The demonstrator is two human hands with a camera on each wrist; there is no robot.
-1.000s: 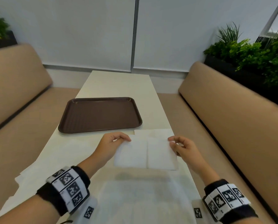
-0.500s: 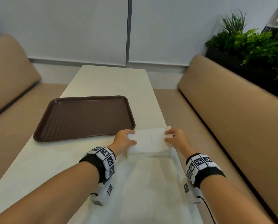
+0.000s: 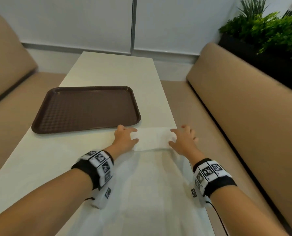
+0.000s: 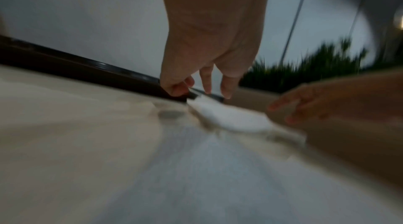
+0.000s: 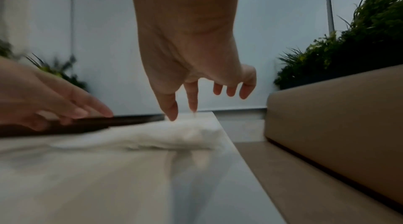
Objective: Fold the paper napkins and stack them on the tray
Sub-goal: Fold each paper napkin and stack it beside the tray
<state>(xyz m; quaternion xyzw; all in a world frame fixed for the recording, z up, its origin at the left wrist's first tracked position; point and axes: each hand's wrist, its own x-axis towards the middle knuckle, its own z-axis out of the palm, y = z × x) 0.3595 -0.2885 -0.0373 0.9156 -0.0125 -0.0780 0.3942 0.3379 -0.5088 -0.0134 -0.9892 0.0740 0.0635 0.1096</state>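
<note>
Fingers (image 3: 135, 140) of both hands are pressing flat, spread and gripping nothing, on the white folded paper napkin (image 3: 153, 137); pressing evenly should be sharpening the crease.

Readable text: none in any view.
Left wristband (image 3: 97, 165): black-and-white square code markers, lower centre-left of the head view; patterns only, no letters or numbers.
Right wristband (image 3: 210, 174): the same kind of code markers, lower right of the head view; no legible characters.
Wrist views: blurred; no writing shows.
</note>
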